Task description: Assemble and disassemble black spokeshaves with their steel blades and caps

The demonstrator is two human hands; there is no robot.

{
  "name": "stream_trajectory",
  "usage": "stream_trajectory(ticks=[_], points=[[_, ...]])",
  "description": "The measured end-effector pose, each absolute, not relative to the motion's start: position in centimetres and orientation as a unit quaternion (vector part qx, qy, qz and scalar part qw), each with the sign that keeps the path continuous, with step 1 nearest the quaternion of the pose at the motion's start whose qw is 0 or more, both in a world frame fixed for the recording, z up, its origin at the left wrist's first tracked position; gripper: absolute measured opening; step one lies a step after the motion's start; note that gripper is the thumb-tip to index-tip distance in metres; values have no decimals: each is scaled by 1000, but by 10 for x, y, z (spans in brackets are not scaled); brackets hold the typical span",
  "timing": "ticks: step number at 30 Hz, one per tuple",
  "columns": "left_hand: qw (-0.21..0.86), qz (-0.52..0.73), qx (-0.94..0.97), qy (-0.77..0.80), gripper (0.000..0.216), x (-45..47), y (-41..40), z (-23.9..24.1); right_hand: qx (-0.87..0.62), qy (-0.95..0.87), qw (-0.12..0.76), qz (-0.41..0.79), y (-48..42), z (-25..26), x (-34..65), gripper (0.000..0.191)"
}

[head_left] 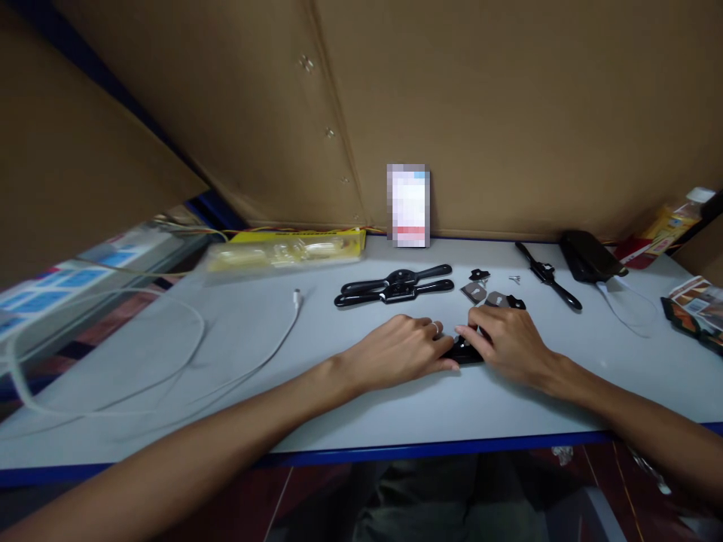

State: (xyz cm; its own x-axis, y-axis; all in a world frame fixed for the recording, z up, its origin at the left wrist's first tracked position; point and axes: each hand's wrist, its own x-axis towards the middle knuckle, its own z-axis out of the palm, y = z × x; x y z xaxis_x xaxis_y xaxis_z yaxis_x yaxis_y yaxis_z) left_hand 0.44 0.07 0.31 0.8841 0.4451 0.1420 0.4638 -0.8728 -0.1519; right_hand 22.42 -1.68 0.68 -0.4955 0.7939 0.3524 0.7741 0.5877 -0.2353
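Observation:
My left hand [407, 345] is closed round one end of a black spokeshave [468, 357] low over the table. My right hand [508, 342] is closed at its other side, thumb and fingers at the middle part; the fingers hide most of the tool. Just behind my right hand lie flat grey blades [474, 291] with keyhole slots, a small black cap piece [480, 275] and small silver screws [514, 279]. Two more black spokeshaves [400, 290] lie side by side beyond my left hand. Another spokeshave [547, 275] rests slantwise at the right.
A phone [408, 207] with a blurred screen leans on the cardboard wall [508, 113]. Yellow packaging in clear plastic [288, 252] lies at the back left. White cables [276, 346] cross the left side. At the right are a black case [590, 256] and a bottle [669, 226].

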Motion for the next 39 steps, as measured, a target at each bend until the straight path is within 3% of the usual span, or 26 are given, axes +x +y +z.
stream_trajectory(ticks=[3, 7, 20, 30, 39], points=[[91, -52, -967, -233, 58, 4, 0, 3, -385, -889, 245, 28, -15, 18, 233, 24], [79, -56, -968, -232, 57, 4, 1, 4, -303, -928, 217, 20, -16, 23, 239, 20], [77, -44, -967, -237, 58, 5, 1, 4, -263, -949, 135, -108, -17, 24, 238, 34], [75, -44, -968, -235, 57, 6, 2, 4, -274, -949, 145, -53, -19, 20, 233, 35], [73, -51, -967, -239, 60, 6, 1, 4, -364, -893, 228, 139, -18, 16, 224, 21]])
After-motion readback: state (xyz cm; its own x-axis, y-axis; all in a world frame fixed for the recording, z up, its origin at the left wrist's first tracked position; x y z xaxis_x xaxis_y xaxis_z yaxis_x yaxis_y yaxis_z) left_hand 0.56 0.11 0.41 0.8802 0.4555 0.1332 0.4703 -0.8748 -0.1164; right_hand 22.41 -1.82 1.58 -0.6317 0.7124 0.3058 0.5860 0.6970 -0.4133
